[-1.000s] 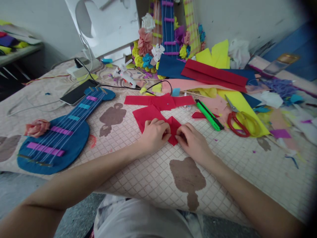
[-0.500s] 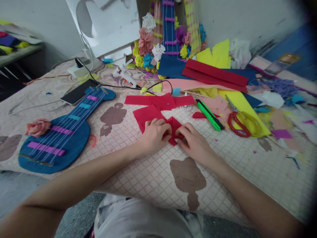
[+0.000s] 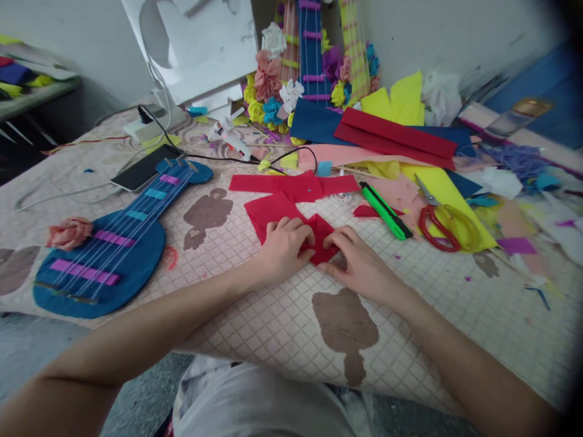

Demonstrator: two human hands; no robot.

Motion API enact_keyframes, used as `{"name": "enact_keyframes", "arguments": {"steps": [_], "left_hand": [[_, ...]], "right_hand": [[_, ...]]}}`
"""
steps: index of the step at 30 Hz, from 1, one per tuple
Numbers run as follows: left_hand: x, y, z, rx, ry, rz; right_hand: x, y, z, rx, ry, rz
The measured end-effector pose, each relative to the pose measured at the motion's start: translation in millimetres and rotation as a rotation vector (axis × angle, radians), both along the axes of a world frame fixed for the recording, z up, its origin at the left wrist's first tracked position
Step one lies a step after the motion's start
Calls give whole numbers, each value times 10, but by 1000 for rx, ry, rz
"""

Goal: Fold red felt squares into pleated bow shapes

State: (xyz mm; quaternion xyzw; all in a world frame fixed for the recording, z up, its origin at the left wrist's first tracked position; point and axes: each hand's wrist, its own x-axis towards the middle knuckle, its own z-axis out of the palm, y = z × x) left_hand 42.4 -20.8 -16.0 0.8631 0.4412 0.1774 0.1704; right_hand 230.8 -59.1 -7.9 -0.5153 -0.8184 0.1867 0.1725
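A small folded piece of red paper (image 3: 321, 233) lies on the table between my two hands. My left hand (image 3: 288, 246) has its fingers curled and closed on the left part of this piece. From the right, my right hand (image 3: 350, 258) pinches the piece's edge between thumb and fingers. A larger red square (image 3: 269, 212) lies partly under my left hand. Just beyond it rest red strips (image 3: 294, 186), laid across one another. Right of my right hand are a green utility knife (image 3: 386, 210) and scissors (image 3: 439, 229) with red and yellow handles.
A blue paper guitar (image 3: 136, 243) with a pink paper rose lies at left, beside a black phone (image 3: 146, 168). A white glue gun (image 3: 230, 138) and its cord sit further back. Red folded sheets (image 3: 396, 136) and coloured scraps cover the right rear. More decorated paper guitars (image 3: 312, 54) stand behind.
My right thumb has shifted slightly to the left along the near edge of the small red piece. My left hand stays almost still.
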Motion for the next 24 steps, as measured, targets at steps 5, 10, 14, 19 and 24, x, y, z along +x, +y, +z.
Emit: {"name": "enact_keyframes", "arguments": {"steps": [5, 10, 14, 19, 24], "left_hand": [[4, -1, 1, -4, -4, 2], [-25, 24, 50, 7, 34, 8], [-68, 24, 110, 173, 77, 57], [-49, -39, 128, 132, -53, -122], [12, -47, 53, 34, -39, -242]], "right_hand": [[-94, -31, -39, 96, -80, -93], [-131, -34, -71, 126, -91, -106], [-115, -31, -74, 123, -88, -110], [-124, -35, -85, 132, -117, -98], [-95, -18, -65, 116, -91, -84]]}}
